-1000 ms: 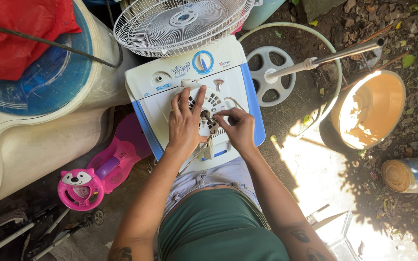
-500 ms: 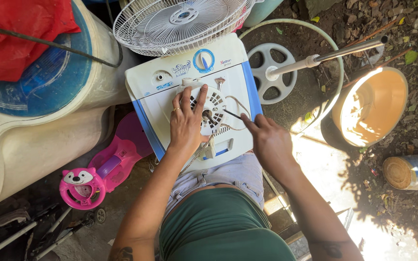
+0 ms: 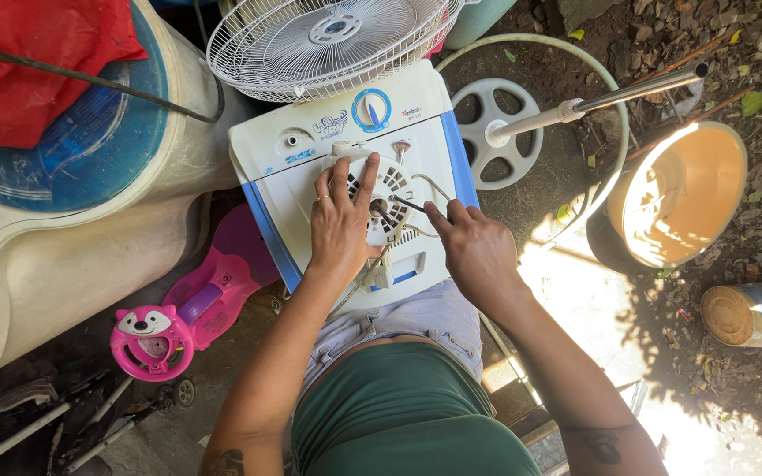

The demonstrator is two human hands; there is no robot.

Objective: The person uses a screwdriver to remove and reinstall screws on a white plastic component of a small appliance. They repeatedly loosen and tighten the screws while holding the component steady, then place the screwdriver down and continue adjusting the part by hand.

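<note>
A round white fan motor housing (image 3: 392, 187) with vent slots lies on top of a white and blue washing machine (image 3: 284, 189). My left hand (image 3: 339, 219) rests flat on the housing's left side, fingers spread. My right hand (image 3: 474, 249) sits at the machine's right edge and pinches a thin dark tool (image 3: 406, 205) whose tip points at the housing's centre shaft. Thin wires (image 3: 432, 185) loop out from the housing's right side.
A white fan grille (image 3: 328, 44) lies at the machine's far end. A fan base with a metal pole (image 3: 522, 128) and a yellow bucket (image 3: 685, 194) stand at the right. Large pale barrels (image 3: 63, 238) and a pink toy car (image 3: 178, 317) crowd the left.
My right hand left the housing's centre, drew back to the right, and now holds the thin tool pointed at the shaft. The left hand stayed on the housing.
</note>
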